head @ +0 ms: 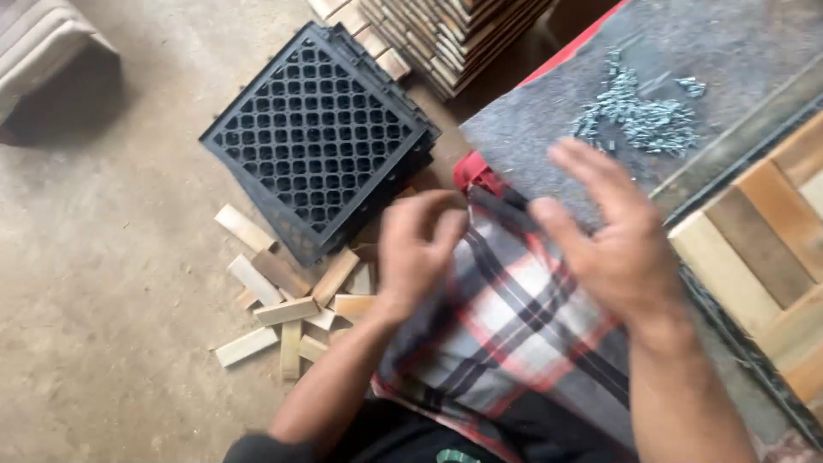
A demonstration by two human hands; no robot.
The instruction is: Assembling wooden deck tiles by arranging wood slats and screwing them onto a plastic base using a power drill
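Observation:
My left hand is blurred, fingers curled, hovering over the edge of a plaid cloth that covers my lap; whether it holds anything cannot be told. Fingers spread and holding nothing, my right hand is raised above the grey felt-covered work surface. A heap of small grey screws lies on that felt, just beyond my right fingertips. At the right edge sits a wooden slat tile.
A stack of black plastic grid bases lies on the concrete floor to the left. Several short wooden slats are scattered below it. A pile of finished slat tiles stands at the top.

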